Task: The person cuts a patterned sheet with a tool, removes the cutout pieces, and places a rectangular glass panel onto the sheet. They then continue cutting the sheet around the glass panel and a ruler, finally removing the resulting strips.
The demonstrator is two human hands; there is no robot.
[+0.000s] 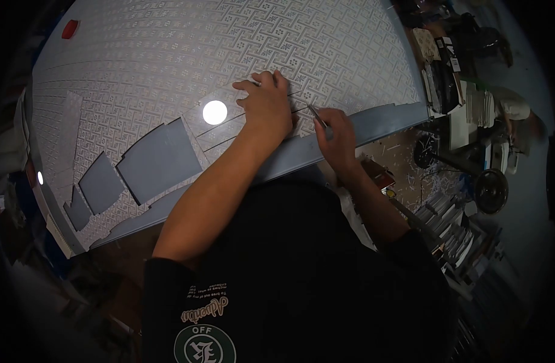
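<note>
A large sheet with a silvery lattice and flower pattern (326,36) covers the grey-blue table. My left hand (268,103) lies on it with the fingers spread, pressing near the front edge. Dark straight lines run across the sheet on both sides of that hand. To its right, my right hand (336,138) is closed round a slim silver pen-like tool (318,114), its tip at one of the lines. Left of my forearm, cut-out openings in the sheet show the bare table surface (161,158).
A small red round object (70,29) sits at the sheet's far left. The table's front edge (386,124) runs close to my body. On the right are stacked papers (450,236), a black fan (490,190), boxes (444,66), and scraps (404,154) over the floor.
</note>
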